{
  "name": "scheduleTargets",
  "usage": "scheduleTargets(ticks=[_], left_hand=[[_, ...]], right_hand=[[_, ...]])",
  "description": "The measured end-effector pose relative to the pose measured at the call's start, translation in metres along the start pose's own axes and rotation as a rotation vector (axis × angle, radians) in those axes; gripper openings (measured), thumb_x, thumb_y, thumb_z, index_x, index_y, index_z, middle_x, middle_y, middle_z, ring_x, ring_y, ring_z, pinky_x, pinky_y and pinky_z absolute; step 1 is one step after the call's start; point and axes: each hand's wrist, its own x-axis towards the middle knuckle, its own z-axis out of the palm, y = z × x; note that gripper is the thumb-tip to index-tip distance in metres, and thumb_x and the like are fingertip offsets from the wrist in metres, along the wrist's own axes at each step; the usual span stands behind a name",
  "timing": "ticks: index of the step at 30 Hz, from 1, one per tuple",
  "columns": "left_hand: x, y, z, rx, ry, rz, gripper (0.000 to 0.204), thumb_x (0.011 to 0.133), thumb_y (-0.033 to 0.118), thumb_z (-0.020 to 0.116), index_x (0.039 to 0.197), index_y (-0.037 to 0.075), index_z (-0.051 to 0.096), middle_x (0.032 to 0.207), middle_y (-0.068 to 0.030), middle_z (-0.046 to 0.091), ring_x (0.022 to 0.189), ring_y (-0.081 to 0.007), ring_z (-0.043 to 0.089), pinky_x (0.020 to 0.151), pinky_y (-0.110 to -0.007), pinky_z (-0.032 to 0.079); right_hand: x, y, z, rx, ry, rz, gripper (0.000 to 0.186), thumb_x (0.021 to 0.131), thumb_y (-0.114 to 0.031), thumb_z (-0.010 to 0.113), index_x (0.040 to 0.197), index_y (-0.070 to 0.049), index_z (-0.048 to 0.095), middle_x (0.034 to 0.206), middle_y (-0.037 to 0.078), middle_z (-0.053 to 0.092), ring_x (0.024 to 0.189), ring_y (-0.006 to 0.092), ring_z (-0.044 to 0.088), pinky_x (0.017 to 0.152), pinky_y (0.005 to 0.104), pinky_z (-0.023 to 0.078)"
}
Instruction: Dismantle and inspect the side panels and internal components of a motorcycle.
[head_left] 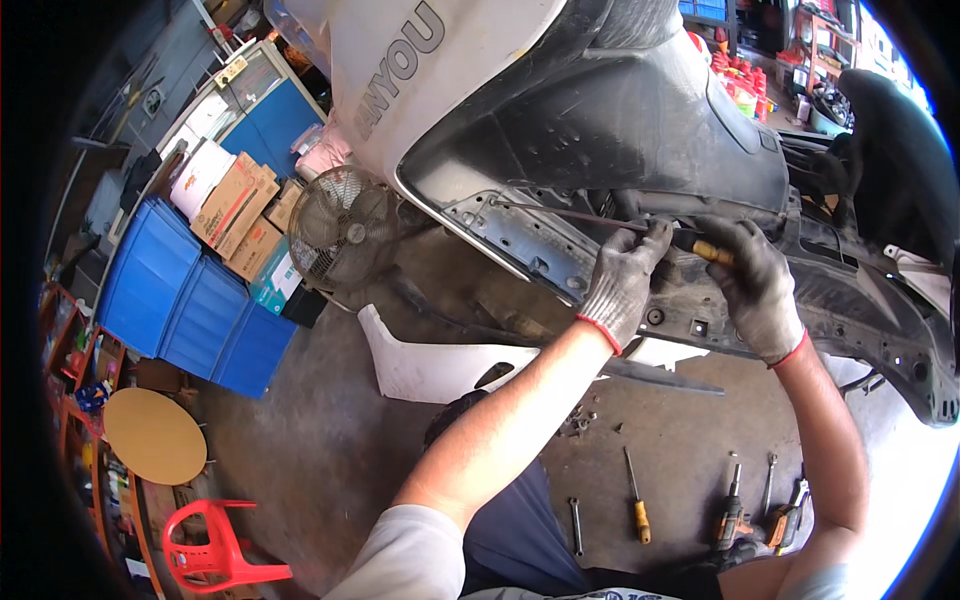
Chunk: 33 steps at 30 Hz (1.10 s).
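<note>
1. Around us is a cluttered workshop: blue bins (225, 325), cardboard boxes (232, 205) and a fan (345, 230) on our left, with a second screwdriver (640, 508) lying on the concrete floor (320, 450).
2. Our long screwdriver (712, 252) slants across the vehicle body (690, 115), its tip at the far left of a holed metal strip (515, 240); we cannot tell whether it is seated.
3. Our gloved right grip (762, 285) is closed around the yellow-and-black handle (714, 255); our left grip (618, 280) pinches the shaft (560, 211) just ahead of it.
4. We judge the tool fairly light, stiff and hardly fragile, though so slender a shaft may flex sideways.
5. Bare steel probably slides under knit gloves, so we trust the handle for turning and the shaft only for steadying.
</note>
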Motion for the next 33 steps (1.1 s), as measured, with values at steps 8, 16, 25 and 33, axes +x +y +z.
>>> scheduleTargets(ticks=[8, 16, 25, 33], left_hand=[[-0.005, 0.007, 0.003, -0.005, 0.014, -0.062, 0.025, 0.098, 0.032, 0.067, 0.099, 0.007, 0.063, 0.085, 0.0003, 0.063, 0.072, -0.0082, 0.060, 0.061, -0.023, 0.051], [-0.006, 0.006, 0.009, 0.055, 0.068, -0.073, 0.025, 0.098, 0.032, 0.067, 0.096, 0.007, 0.063, 0.074, 0.0020, 0.058, 0.061, -0.0073, 0.056, 0.051, -0.022, 0.046], [-0.008, 0.003, 0.005, 0.096, 0.066, -0.113, 0.036, 0.097, 0.036, 0.067, 0.102, 0.001, 0.067, 0.093, -0.0053, 0.067, 0.085, -0.0132, 0.061, 0.077, -0.030, 0.050], [-0.004, -0.002, 0.002, 0.163, 0.117, -0.129, 0.034, 0.095, 0.037, 0.069, 0.096, 0.004, 0.066, 0.078, 0.0010, 0.060, 0.067, -0.0079, 0.053, 0.059, -0.025, 0.044]], right_hand=[[-0.009, -0.016, 0.010, 0.611, -0.051, 0.513, 0.028, 0.100, -0.019, 0.062, 0.123, -0.005, 0.063, 0.089, 0.006, 0.068, 0.070, 0.0068, 0.058, 0.062, 0.0217, 0.046], [0.001, -0.013, 0.006, 0.617, -0.045, 0.719, 0.040, 0.103, -0.040, 0.053, 0.110, -0.004, 0.066, 0.078, 0.005, 0.067, 0.048, 0.0074, 0.047, 0.044, 0.0255, 0.035], [-0.016, -0.018, -0.001, 0.876, -0.229, 1.100, 0.033, 0.094, -0.021, 0.068, 0.123, -0.005, 0.063, 0.097, 0.009, 0.068, 0.077, 0.0179, 0.064, 0.065, 0.0310, 0.052], [-0.017, -0.006, 0.001, 1.206, -0.362, 1.494, 0.032, 0.098, -0.022, 0.061, 0.121, -0.001, 0.063, 0.091, 0.010, 0.069, 0.082, 0.0176, 0.066, 0.076, 0.0353, 0.054]])
